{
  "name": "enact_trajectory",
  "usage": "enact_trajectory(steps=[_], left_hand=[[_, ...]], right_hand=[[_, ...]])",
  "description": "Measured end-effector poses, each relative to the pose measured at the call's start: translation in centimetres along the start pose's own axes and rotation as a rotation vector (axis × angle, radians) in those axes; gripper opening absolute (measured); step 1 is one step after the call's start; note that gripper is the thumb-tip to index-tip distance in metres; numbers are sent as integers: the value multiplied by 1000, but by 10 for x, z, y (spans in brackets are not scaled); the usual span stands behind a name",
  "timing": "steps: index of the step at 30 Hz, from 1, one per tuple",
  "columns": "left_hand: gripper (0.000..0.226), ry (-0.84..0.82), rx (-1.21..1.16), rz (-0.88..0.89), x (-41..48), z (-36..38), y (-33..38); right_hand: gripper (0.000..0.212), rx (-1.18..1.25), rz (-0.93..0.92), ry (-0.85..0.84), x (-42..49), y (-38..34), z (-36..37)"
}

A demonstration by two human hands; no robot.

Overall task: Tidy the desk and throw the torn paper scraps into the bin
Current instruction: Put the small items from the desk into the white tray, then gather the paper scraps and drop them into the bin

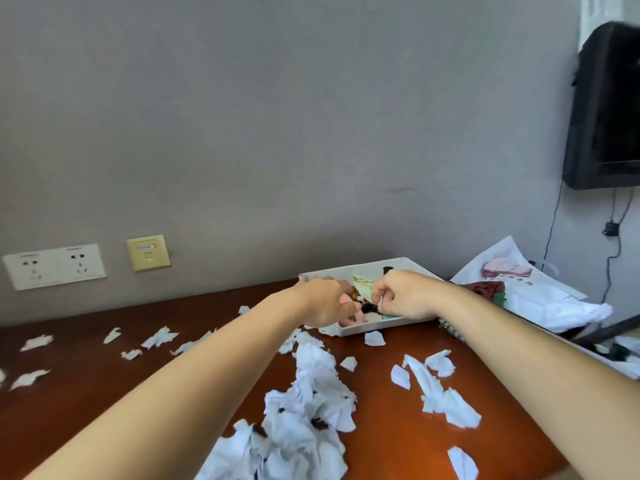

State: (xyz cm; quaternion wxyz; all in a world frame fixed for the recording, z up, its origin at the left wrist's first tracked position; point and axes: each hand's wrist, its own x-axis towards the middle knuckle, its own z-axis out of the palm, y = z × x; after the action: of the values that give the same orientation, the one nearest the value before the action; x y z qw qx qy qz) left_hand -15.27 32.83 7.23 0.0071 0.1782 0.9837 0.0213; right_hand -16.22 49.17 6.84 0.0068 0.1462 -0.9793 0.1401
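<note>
Over the white tray [349, 330], a pink thing [345, 299] is gripped by fingers of the left hand [323, 301]. Fingers of the right hand [405, 294] are curled; what is held cannot be told.

Torn white paper scraps [311, 393] litter the red-brown desk [391, 438].

Grey wall [277, 116] w/ white double socket [53, 266] at left & yellow data plate [148, 252] just beside it, black screen [606, 109] mounted upper right w/ cables [550, 230] hanging below, white plastic bag [540, 299] far right, pink cloth [505, 268] on or in it, can't tell.
</note>
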Motion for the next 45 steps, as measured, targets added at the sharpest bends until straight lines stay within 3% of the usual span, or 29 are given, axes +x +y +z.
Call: enact_trajectory(steps=[10, 16, 19, 21, 23, 30, 41, 45], left_hand=[[53, -39, -154, -19, -124, 30, -17], [54, 85, -216, -138, -194, 78, -36], [67, 119, -179, -260, -221, 114, -43], [89, 121, -136, -336, -231, 131, -46], [99, 167, -95, -395, -233, 138, -49], [66, 179, -158, -392, -208, 140, -65], [13, 452, -369, -414, -160, 141, -105], [23, 537, -313, -478, -153, 143, -112]], right_hand=[[22, 175, -148, -81, -93, -46, 57], [40, 216, -187, -16, -144, -78, 111], [54, 95, -201, 11, -160, -92, 141], [67, -4, -199, 23, -161, -98, 159], [67, -22, -182, 40, -154, -102, 166], [55, 64, -196, 56, -111, -113, 173], [50, 53, -329, 160, -38, -124, 176], [49, 27, -373, 199, -24, -129, 174]])
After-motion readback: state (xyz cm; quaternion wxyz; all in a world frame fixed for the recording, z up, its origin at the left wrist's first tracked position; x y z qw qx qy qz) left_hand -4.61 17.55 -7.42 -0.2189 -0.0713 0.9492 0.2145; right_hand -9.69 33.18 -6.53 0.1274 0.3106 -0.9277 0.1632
